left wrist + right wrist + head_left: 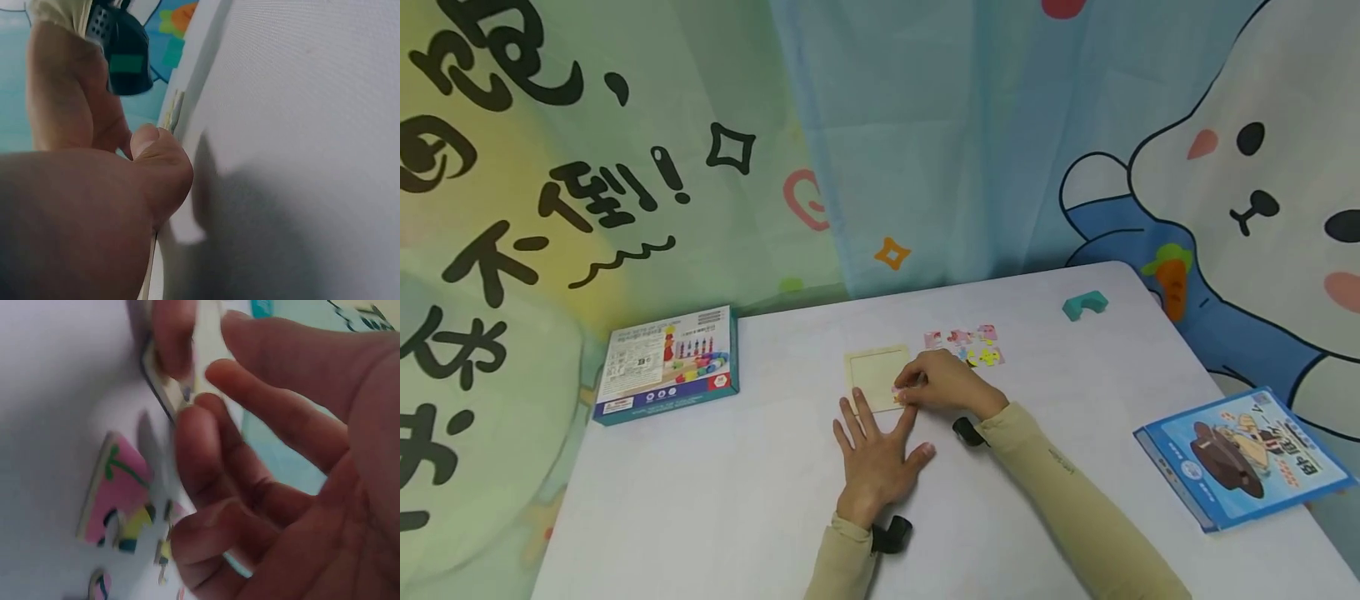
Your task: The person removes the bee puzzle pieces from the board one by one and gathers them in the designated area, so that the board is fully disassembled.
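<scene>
A pale wooden puzzle tray (871, 375) with a raised rim lies on the white table. At its lower right corner my right hand (951, 382) pinches a small pink printed puzzle piece (896, 392), mostly covered by the fingers. My left hand (878, 462) is spread out, palm down, its fingertips at the tray's near edge and index finger close to the right fingertips. Several loose puzzle pieces (987, 357), pink and yellow, lie just right of the tray. In the right wrist view, a pink piece (123, 472) with a green stem print shows below the tray corner.
A boxed toy set (670, 362) lies at the table's back left. At the right edge lies a blue box (1247, 458) with a brown hat picture. A teal arch-shaped block (1084, 305) stands at the back right. A printed curtain (910, 142) hangs behind the table.
</scene>
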{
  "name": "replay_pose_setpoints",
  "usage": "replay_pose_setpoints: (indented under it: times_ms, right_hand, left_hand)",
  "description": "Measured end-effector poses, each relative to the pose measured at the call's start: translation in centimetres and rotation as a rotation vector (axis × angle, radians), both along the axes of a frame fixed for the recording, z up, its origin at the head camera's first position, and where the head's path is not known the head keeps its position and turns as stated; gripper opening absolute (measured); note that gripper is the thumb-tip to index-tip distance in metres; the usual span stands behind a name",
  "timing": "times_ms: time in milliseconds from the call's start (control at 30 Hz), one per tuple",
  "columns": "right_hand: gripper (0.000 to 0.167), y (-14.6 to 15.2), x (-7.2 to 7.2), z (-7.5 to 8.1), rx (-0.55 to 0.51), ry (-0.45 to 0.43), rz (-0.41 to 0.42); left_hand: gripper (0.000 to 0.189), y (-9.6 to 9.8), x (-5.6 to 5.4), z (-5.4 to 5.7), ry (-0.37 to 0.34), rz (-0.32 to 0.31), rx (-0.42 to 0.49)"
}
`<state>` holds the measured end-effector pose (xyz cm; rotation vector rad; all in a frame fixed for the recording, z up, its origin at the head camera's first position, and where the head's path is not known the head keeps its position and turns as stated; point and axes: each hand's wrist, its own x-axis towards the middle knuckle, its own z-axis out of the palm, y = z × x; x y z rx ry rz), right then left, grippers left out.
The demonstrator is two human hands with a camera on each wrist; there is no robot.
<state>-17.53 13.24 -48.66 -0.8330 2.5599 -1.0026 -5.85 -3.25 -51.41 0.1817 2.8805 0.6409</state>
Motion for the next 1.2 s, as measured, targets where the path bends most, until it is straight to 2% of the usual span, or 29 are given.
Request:
replay_pose_setpoints:
  times_ms: [133,567,833,967,1100,1200]
  right_hand:
    - [0.014,-0.7,-0.4,0.2,0.076,-0.020,0.022]
    - [0.012,-1.6,-1.1,0.2,0.101,-0.038,-0.012]
    - [0.010,-1.4,-1.0,-0.1,0.052,-0.066,-0.034]
    - [0.017,-1.3,-0.9,-0.2,0.040,-0.104,-0.062]
    - [0.027,-1.2,-1.0,-0.2,0.030,-0.133,-0.104]
    - [0.025,-0.9,-1.0,-0.3,-0.004,-0.129,-0.116]
  left_hand:
    - [0.069,0.0,0.0,-0.3,0.014,-0.004,0.005]
    - [0.068,0.1,-0.1,0.0,-0.001,0.008,-0.006]
    - [0.068,0.2,0.1,0.3,-0.004,0.013,0.011]
    - [0.068,0.2,0.1,-0.1,0.016,0.013,0.027]
    - [0.069,0.2,0.0,-0.3,0.019,0.008,0.000]
    - [0.068,0.2,-0.1,-0.2,0.012,0.005,-0.018]
